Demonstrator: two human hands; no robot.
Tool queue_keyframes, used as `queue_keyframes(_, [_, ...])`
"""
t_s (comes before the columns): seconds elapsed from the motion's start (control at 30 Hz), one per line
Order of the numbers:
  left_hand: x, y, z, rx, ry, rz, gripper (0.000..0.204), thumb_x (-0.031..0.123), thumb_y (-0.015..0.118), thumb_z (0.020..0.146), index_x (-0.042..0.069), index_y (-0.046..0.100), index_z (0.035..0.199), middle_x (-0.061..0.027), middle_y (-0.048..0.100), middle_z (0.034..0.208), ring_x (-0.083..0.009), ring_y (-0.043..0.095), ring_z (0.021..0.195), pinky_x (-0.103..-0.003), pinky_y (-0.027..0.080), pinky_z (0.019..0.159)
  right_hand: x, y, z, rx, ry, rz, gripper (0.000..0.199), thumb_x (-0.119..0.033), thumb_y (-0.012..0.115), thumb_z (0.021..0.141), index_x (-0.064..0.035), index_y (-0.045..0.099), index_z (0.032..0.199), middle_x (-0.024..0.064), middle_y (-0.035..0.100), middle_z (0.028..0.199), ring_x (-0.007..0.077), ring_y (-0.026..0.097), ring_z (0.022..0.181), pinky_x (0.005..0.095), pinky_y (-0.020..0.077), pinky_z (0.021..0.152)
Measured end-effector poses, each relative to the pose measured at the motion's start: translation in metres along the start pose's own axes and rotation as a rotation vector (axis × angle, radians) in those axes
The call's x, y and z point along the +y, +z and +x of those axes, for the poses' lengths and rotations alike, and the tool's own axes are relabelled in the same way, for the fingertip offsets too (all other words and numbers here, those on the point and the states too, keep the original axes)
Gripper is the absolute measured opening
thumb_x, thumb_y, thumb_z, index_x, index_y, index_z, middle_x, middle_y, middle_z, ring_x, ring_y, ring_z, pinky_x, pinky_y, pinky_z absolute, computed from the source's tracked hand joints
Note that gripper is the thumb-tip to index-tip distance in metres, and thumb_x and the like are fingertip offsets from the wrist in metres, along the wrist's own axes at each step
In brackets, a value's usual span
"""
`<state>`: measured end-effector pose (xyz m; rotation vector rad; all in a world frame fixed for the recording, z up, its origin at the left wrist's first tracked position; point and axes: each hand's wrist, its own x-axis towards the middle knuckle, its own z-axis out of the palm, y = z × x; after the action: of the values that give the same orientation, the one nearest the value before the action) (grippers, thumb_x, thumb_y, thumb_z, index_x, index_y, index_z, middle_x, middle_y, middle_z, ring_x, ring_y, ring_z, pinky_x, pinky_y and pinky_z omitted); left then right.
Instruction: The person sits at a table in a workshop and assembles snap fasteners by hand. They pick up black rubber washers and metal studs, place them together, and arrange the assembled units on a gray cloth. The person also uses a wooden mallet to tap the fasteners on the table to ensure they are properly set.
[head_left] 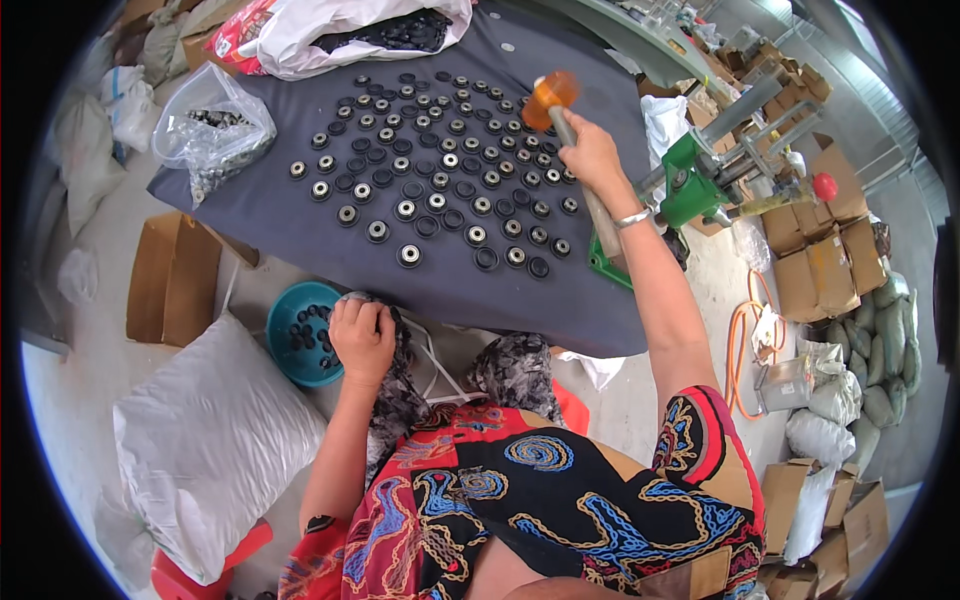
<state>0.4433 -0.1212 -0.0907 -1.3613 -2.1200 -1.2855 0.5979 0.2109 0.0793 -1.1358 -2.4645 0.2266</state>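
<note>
A mallet with a translucent orange head (550, 97) and a pale handle is gripped in my right hand (591, 153). Its head is smeared by motion above the far right of the scattered parts. Across the dark cloth-covered table (560, 310) lie many small black rings (486, 259), several with a shiny metal bearing (410, 256) in the centre. My left hand (362, 338) rests on my knee below the table's front edge, with its fingers curled and the fingertips hidden. Beside it stands a teal bowl (283, 365) holding small black parts.
A white sack of black parts (290, 40) and a clear bag of metal parts (205, 135) are on the table. A green press (690, 180) stands at the right edge. A cardboard box (172, 280) and a stuffed white sack (215, 440) sit at the left.
</note>
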Motion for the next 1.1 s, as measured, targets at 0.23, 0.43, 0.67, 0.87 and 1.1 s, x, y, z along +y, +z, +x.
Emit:
queue_keyframes(0.23, [0.0, 0.0, 0.001, -0.027, 0.0, 0.009, 0.011, 0.005, 0.067, 0.07, 0.006, 0.056, 0.071, -0.0077, 0.054, 0.073, -0.0297, 0.052, 0.073, -0.041, 0.043, 0.065, -0.007, 0.03, 0.018, -0.107, 0.012, -0.057, 0.065, -0.004, 0.057, 0.068, -0.0093, 0.051, 0.133, 0.0229, 0.063, 0.109, 0.0363, 0.061, 0.101, 0.04, 0.0468, 0.09])
queue_keyframes(0.43, [-0.005, -0.006, -0.001, 0.017, -0.012, 0.005, 0.011, 0.005, 0.067, 0.069, 0.006, 0.056, 0.071, -0.0083, 0.053, 0.072, -0.0298, 0.052, 0.072, -0.041, 0.043, 0.064, 0.012, 0.019, 0.027, 0.007, -0.028, -0.009, 0.062, -0.004, 0.057, 0.071, -0.0138, 0.051, 0.132, 0.0213, 0.064, 0.108, 0.0361, 0.061, 0.101, 0.0431, 0.0479, 0.088])
queue_keyframes(0.67, [-0.002, -0.002, 0.002, -0.02, -0.014, 0.008, 0.011, 0.004, 0.067, 0.068, 0.006, 0.056, 0.071, -0.0083, 0.053, 0.072, -0.0299, 0.052, 0.071, -0.041, 0.043, 0.064, 0.019, 0.019, 0.03, -0.109, 0.042, -0.039, 0.062, -0.005, 0.059, 0.069, -0.0087, 0.053, 0.13, 0.0214, 0.064, 0.109, 0.0358, 0.061, 0.102, 0.041, 0.0471, 0.089])
queue_keyframes(0.87, [-0.001, -0.002, 0.002, -0.013, -0.016, -0.003, 0.011, 0.004, 0.067, 0.069, 0.006, 0.055, 0.069, -0.0082, 0.052, 0.072, -0.0299, 0.052, 0.07, -0.042, 0.043, 0.063, 0.026, 0.015, 0.044, 0.073, -0.003, 0.014, 0.057, -0.005, 0.057, 0.07, -0.0133, 0.056, 0.127, 0.0205, 0.066, 0.103, 0.0365, 0.062, 0.099, 0.0432, 0.0481, 0.086])
queue_keyframes(1.1, [-0.002, 0.0, 0.004, -0.024, -0.007, 0.018, 0.012, 0.005, 0.067, 0.068, 0.007, 0.056, 0.069, -0.0082, 0.052, 0.072, -0.0297, 0.052, 0.07, -0.042, 0.042, 0.063, 0.02, 0.03, 0.058, -0.06, 0.106, -0.108, 0.062, -0.007, 0.06, 0.069, -0.0123, 0.054, 0.13, 0.0209, 0.065, 0.107, 0.0355, 0.062, 0.1, 0.0406, 0.048, 0.088])
